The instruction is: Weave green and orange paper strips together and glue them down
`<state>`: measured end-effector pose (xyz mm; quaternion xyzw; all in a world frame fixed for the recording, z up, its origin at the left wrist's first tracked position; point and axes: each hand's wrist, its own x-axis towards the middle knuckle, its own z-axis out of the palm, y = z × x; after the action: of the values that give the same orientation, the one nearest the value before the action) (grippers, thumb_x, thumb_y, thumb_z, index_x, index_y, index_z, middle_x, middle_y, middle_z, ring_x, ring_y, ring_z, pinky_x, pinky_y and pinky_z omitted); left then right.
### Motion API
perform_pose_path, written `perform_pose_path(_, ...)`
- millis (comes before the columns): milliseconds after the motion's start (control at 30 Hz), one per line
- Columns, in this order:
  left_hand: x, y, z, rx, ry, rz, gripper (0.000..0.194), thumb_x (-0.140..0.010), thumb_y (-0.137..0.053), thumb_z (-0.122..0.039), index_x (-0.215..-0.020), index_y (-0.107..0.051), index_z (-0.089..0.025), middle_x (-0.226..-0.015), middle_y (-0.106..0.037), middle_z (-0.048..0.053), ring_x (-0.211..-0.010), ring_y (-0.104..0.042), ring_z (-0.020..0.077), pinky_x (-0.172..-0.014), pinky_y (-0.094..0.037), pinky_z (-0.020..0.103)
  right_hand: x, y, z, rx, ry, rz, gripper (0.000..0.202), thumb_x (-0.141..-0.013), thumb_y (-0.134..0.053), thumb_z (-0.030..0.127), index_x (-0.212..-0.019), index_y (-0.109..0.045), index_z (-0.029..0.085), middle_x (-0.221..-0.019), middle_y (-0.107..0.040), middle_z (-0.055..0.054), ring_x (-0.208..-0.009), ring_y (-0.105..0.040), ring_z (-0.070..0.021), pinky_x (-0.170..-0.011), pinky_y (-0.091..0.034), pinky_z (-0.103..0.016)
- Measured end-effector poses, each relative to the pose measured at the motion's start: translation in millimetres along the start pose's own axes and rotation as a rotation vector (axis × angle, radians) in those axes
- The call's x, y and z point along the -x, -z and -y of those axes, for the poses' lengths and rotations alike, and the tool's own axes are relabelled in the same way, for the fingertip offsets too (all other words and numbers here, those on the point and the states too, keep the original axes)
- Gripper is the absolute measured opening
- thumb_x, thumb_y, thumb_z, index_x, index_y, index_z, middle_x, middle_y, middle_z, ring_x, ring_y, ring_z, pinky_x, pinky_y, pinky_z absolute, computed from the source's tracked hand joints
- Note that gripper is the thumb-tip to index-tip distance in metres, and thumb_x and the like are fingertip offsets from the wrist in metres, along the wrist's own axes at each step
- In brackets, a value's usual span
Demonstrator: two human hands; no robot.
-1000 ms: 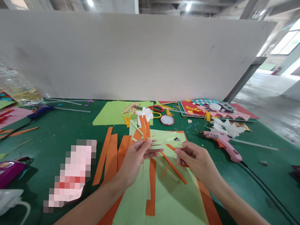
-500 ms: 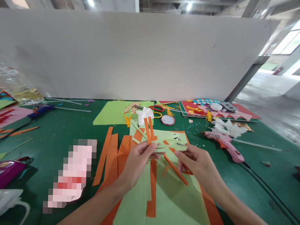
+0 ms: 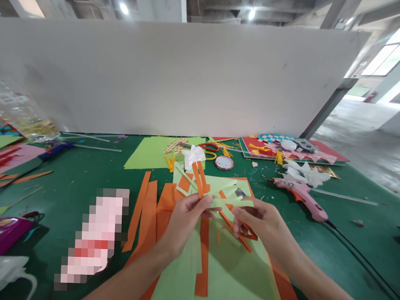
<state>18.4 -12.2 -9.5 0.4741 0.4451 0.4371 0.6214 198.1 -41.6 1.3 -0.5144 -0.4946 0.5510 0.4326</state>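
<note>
The crossed bundle of paper strips (image 3: 201, 190) is pinched between the thumb and fingers of the left hand (image 3: 188, 217) at the centre of the frame, its two orange tails (image 3: 198, 172) pointed upward, while an orange strip (image 3: 230, 207) seems to be pinched by the right hand (image 3: 259, 218), just right of the bundle. Between the hands a pale green strip (image 3: 232, 204) is held, long axis nearly level, its free end passed across the right forefinger; in the earlier frame the green ends were seen stopping near the right fingertips. Below, green paper (image 3: 238, 278) is spread toward the bottom edge.
</note>
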Motion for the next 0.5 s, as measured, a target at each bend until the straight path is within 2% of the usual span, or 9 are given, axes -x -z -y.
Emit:
perform_pose_path(233, -1.5, 0.7, -1.0, 0.048, 0.022, -0.026, 0.026, -0.080, -0.072, -0.041, -0.075, -0.069, -0.015, -0.074, -0.065, 0.002, -0.079, -0.071, 0.0211, -0.073, -0.054, 0.028, -2.2, -0.8, -3.9, -0.019, -0.004, 0.013, 0.036, -0.081, -0.065, 0.052, -0.074, -0.057, 0.018, -0.056, -0.065, -0.002, -0.050, -0.051, -0.0112, -0.050, -0.032, -0.024)
perform_pose_path(400, 1.4, -1.6, -2.8, -0.034, -0.020, 0.019, 0.026, -0.081, -0.069, -0.041, -0.076, -0.071, -0.015, -0.079, -0.070, 0.005, -0.074, -0.069, 0.0185, -0.072, -0.054, 0.027, -4.2, -1.9, -5.5, -0.021, -0.002, 0.011, 0.036, -0.081, -0.065, 0.051, -0.071, -0.058, 0.017, -0.053, -0.064, -0.002, -0.047, -0.052, -0.0106, -0.047, -0.032, -0.023)
perform_pose_path(500, 4.3, -3.4, -4.1, -0.117, -0.021, 0.031, 0.029, -0.083, -0.067, -0.042, -0.074, -0.071, -0.014, -0.074, -0.071, 0.005, -0.072, -0.068, 0.0187, -0.071, -0.053, 0.026, -4.6, -2.3, -4.5, -0.052, -0.029, -0.014, 0.035, -0.079, -0.066, 0.051, -0.071, -0.058, 0.017, -0.051, -0.064, -0.002, -0.045, -0.053, -0.0112, -0.046, -0.033, -0.023)
